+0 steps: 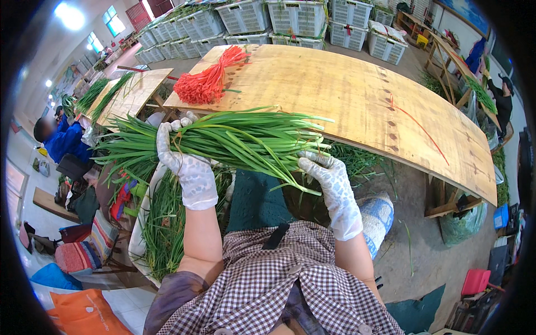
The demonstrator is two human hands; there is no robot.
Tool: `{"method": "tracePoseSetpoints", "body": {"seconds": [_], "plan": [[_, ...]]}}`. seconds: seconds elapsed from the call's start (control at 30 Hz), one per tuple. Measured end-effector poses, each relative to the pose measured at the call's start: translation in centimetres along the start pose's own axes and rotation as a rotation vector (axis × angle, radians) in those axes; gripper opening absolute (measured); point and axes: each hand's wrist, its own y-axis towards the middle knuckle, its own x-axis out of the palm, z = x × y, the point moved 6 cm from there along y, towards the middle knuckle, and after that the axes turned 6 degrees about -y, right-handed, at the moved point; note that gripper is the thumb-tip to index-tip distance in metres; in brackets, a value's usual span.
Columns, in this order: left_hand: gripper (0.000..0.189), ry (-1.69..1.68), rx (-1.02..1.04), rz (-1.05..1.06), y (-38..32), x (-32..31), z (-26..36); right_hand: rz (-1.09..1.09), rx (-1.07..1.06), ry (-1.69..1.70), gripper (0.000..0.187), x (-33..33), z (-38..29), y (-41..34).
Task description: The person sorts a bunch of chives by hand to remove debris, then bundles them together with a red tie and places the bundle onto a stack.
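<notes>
A thick bunch of long green leafy stalks, like garlic chives (234,134), lies sideways in front of me above the near edge of a plywood table (335,88). My left hand (180,155), in a pale patterned glove, is closed around its leafy part, beside a thin brownish band. My right hand (326,171), gloved alike, touches the pale stem ends at the bunch's right, its fingertips partly among them; how firmly they press cannot be told. On the table lie a bundle of red ties (205,81) and one loose red tie (423,130).
A white-rimmed container of green stalks (140,226) stands at my lower left. Stacked white plastic crates (295,19) line the far side. One person in blue (69,140) sits at left; another in black (502,100) is at far right. Loose leaves lie under the table.
</notes>
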Motion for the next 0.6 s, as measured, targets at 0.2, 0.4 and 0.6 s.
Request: {"method": "tracePoseSetpoints", "body": {"seconds": [0.2, 0.4, 0.6], "plan": [[0.022, 0.021, 0.01, -0.073, -0.6, 1.2, -0.4, 0.058, -0.073, -0.147, 0.027, 1.1, 0.9, 1.4], [0.02, 0.049, -0.003, 0.009, 1.6, -0.9, 1.2, 0.115, -0.297, -0.459, 0.023, -2.5, 1.2, 1.4], [0.018, -0.038, 0.094, -0.041, 3.7, -0.9, 4.6, 0.505, 0.033, -1.348, 0.024, -14.1, 3.5, 1.8]]}}
